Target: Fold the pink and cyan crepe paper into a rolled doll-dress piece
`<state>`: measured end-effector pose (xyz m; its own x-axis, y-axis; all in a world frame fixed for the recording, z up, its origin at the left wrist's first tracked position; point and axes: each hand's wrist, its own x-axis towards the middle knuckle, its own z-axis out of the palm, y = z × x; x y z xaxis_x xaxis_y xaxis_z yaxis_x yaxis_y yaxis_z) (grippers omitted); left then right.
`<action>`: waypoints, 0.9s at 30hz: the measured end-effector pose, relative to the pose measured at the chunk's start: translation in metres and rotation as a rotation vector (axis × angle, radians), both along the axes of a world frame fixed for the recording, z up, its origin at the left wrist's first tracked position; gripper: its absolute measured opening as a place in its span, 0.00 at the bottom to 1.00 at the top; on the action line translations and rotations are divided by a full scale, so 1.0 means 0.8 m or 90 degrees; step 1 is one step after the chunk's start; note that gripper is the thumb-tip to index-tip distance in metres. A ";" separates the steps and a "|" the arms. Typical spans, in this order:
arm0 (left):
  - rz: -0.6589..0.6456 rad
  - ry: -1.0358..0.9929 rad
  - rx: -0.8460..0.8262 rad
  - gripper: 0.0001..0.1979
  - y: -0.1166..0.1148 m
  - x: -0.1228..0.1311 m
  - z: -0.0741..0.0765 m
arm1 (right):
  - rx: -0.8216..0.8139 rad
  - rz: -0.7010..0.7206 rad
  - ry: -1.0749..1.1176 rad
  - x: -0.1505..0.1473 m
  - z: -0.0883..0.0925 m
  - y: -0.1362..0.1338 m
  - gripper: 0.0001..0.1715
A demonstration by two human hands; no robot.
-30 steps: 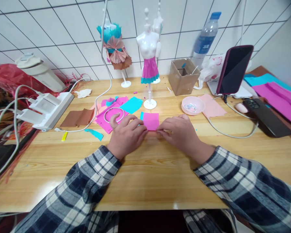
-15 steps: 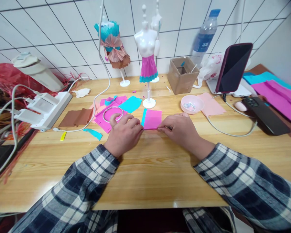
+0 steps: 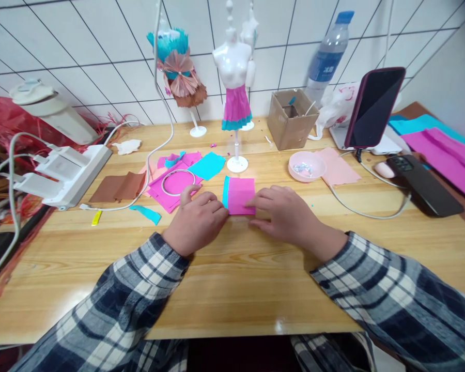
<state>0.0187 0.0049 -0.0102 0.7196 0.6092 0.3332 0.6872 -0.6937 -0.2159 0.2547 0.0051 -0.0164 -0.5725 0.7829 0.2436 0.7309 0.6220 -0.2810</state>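
Observation:
A small pink paper piece (image 3: 241,194) with a teal strip along its left edge lies on the wooden table (image 3: 232,279). My left hand (image 3: 197,219) rests with curled fingers pinching the paper's lower left corner. My right hand (image 3: 284,213) presses its fingertips on the paper's lower right edge. Just behind the paper stands a white doll mannequin (image 3: 234,77) in a pink and teal paper skirt. A white ring (image 3: 177,182) lies on pink scraps left of my left hand.
A pink dish (image 3: 307,166), cardboard box (image 3: 291,118), water bottle (image 3: 327,54) and propped phone (image 3: 372,106) stand at the back right. A second phone (image 3: 424,184) lies flat. A white power strip (image 3: 67,173) with cables sits at left. Brown paper (image 3: 118,187) lies nearby.
My hands have shifted slightly along the paper's near edge, the right hand moving left over its lower right corner. The paper sits a little lower in view.

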 end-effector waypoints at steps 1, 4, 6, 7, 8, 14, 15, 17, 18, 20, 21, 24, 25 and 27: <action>-0.002 0.001 0.001 0.11 0.000 0.000 0.000 | -0.007 0.010 -0.005 -0.001 -0.002 0.000 0.12; -0.001 -0.008 -0.005 0.11 0.000 -0.003 0.000 | -0.018 0.009 -0.023 -0.004 -0.007 0.001 0.07; 0.003 -0.019 -0.014 0.11 0.001 -0.005 0.000 | -0.021 0.003 -0.031 -0.004 -0.009 0.002 0.08; 0.002 -0.024 -0.019 0.11 0.001 -0.006 0.000 | -0.023 0.000 -0.029 -0.004 -0.010 0.002 0.08; -0.002 -0.031 -0.023 0.11 0.001 -0.007 0.000 | -0.024 -0.006 -0.022 -0.005 -0.009 0.001 0.08; 0.002 -0.065 -0.076 0.11 0.000 -0.006 0.002 | -0.030 -0.023 -0.003 -0.012 -0.007 -0.002 0.09; 0.008 -0.066 -0.099 0.10 0.000 -0.006 0.003 | -0.034 -0.019 -0.016 -0.013 -0.007 -0.002 0.09; 0.027 -0.069 -0.158 0.10 0.000 -0.006 0.005 | -0.042 -0.020 -0.038 -0.015 -0.007 -0.001 0.11; 0.040 -0.074 -0.188 0.10 0.001 -0.006 0.006 | -0.047 -0.026 -0.043 -0.016 -0.006 -0.001 0.11; 0.071 -0.088 -0.240 0.10 0.002 -0.006 0.005 | -0.062 -0.042 -0.044 -0.017 -0.004 0.000 0.10; 0.085 -0.099 -0.260 0.10 0.003 -0.006 0.004 | -0.076 -0.050 -0.044 -0.018 -0.003 0.001 0.10; 0.115 -0.134 -0.307 0.09 0.006 -0.007 0.000 | -0.142 -0.077 -0.044 -0.020 0.003 0.007 0.08; 0.124 -0.147 -0.323 0.09 0.006 -0.008 -0.002 | -0.169 -0.086 -0.045 -0.021 0.005 0.009 0.08; 0.147 -0.168 -0.357 0.09 0.008 -0.008 -0.003 | -0.218 -0.098 -0.055 -0.024 0.010 0.016 0.08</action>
